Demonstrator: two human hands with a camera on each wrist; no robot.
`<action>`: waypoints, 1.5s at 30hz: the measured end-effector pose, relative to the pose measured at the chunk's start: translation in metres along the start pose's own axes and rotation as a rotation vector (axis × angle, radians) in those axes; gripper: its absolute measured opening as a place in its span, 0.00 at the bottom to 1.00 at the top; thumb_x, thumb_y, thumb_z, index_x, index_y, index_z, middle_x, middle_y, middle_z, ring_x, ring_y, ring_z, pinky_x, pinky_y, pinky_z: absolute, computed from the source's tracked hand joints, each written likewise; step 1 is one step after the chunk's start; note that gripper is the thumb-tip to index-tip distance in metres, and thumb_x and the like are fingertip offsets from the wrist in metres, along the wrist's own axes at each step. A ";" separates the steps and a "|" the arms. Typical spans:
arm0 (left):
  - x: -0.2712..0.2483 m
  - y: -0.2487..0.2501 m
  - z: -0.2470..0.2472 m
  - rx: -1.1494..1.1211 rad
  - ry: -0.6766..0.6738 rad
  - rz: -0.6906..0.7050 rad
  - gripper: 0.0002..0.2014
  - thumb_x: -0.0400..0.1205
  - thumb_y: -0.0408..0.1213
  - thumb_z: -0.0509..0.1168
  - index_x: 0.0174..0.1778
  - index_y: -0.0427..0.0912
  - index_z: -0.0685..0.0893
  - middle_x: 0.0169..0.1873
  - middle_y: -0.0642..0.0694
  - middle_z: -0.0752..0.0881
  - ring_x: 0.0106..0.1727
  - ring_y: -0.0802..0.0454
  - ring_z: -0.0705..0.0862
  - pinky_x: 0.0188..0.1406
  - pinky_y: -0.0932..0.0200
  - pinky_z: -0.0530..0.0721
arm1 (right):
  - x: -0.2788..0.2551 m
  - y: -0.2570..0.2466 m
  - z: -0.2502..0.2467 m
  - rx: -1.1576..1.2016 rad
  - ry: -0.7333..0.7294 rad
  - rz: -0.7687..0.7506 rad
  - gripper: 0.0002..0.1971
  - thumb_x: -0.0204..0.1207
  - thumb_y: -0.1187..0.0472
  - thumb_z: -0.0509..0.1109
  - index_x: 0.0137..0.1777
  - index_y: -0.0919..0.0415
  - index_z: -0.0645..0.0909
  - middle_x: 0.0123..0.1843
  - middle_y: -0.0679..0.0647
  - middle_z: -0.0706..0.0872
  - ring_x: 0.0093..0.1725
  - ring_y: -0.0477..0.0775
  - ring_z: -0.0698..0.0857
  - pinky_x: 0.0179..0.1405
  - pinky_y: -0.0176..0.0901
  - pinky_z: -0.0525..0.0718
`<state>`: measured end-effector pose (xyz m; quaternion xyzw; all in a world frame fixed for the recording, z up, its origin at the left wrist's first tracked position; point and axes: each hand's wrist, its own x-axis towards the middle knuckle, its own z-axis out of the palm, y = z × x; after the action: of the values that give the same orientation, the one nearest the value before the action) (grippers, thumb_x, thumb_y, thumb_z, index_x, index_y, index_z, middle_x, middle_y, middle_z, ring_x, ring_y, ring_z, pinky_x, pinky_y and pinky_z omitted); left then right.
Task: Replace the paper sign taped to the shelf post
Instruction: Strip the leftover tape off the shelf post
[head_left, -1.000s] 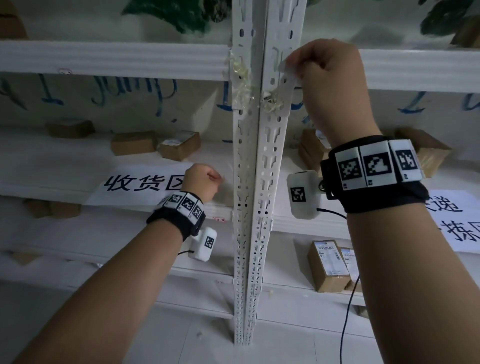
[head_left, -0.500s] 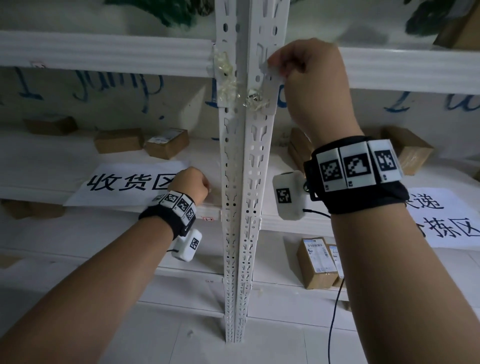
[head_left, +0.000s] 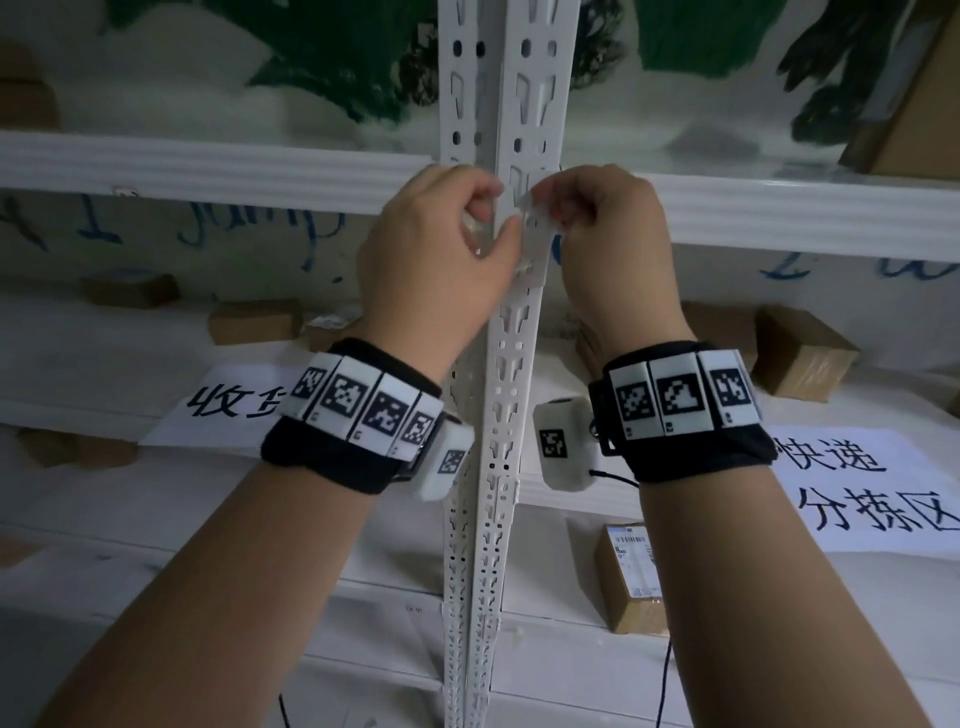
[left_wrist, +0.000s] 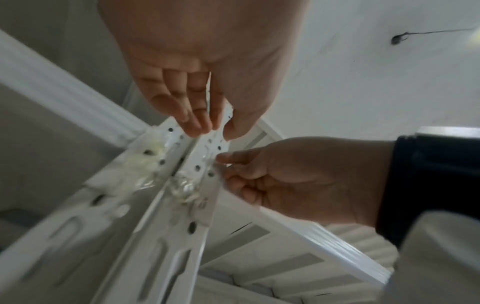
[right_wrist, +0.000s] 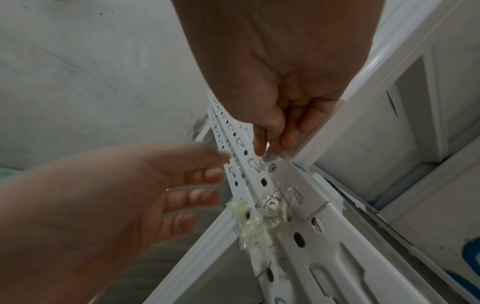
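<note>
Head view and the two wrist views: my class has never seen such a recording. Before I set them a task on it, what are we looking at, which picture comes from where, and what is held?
There is no machine here: a person works with two bare hands. The wide picture comes from a camera worn on the head. The other two come from cameras on the wrists, worn with the patterned wristbands, and look along the fingers.

Both hands are up at a white shelf post. The right hand pinches a small tape strip at the post. The left hand seems to hold nothing; its fingertips are at the post, beside crumpled tape remnants.

On the shelf behind lie a paper sign, a second sign and brown boxes.
</note>
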<state>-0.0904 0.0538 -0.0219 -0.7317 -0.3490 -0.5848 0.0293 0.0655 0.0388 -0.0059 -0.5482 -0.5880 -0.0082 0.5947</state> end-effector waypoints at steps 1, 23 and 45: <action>0.004 0.003 0.003 0.026 -0.008 0.010 0.14 0.83 0.48 0.73 0.62 0.48 0.91 0.52 0.54 0.88 0.45 0.55 0.87 0.45 0.49 0.92 | -0.001 -0.001 -0.001 0.002 -0.003 -0.005 0.25 0.74 0.79 0.60 0.55 0.54 0.92 0.53 0.52 0.90 0.52 0.49 0.87 0.58 0.51 0.90; -0.021 -0.019 0.052 0.138 0.038 -0.033 0.07 0.81 0.36 0.77 0.52 0.39 0.94 0.53 0.44 0.87 0.51 0.46 0.87 0.50 0.46 0.89 | 0.000 0.014 0.003 -0.024 -0.019 -0.121 0.25 0.71 0.76 0.59 0.55 0.55 0.92 0.54 0.54 0.88 0.55 0.53 0.88 0.59 0.54 0.89; -0.015 -0.026 0.033 0.061 -0.172 -0.024 0.11 0.85 0.37 0.73 0.63 0.48 0.87 0.57 0.51 0.88 0.54 0.50 0.88 0.53 0.44 0.90 | -0.038 0.008 0.025 -0.256 0.047 -0.161 0.15 0.81 0.67 0.69 0.63 0.58 0.91 0.60 0.55 0.84 0.61 0.56 0.84 0.64 0.53 0.87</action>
<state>-0.0779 0.0811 -0.0553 -0.7738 -0.3767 -0.5091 0.0143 0.0416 0.0342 -0.0452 -0.5704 -0.6099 -0.1438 0.5310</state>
